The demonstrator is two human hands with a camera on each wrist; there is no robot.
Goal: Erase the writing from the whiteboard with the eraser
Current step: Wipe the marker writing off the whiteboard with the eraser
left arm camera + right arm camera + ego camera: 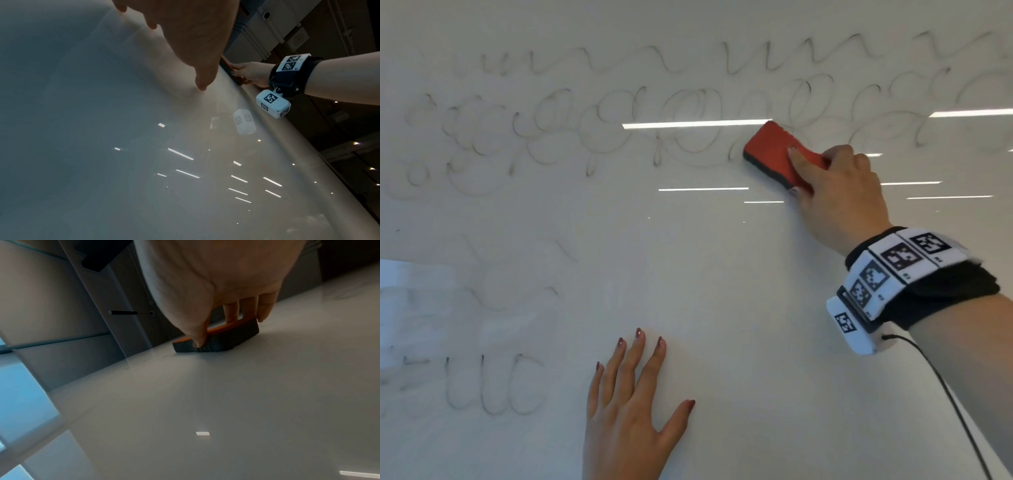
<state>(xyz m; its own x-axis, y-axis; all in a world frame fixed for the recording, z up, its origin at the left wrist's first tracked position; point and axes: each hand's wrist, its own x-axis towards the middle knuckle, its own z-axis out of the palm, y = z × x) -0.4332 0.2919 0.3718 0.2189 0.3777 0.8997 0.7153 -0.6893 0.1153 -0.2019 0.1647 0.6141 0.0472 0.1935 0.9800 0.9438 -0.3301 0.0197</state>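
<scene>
- Head view, nearest the camera: the left hand (631, 404) lies flat on the whiteboard (722, 274), fingers straight and spread, holding nothing — a brace on a bare patch of board.
- Farther up, the right hand (839, 192) grasps the eraser (774, 150), thumb and fingers curled round its edges, dark pad against the board at the lower edge of the looped writing (585, 137).
- Farthest, rows of faint loops run across the top; more marks (482, 387) sit at lower left — by my reading, much is left to wipe.
</scene>
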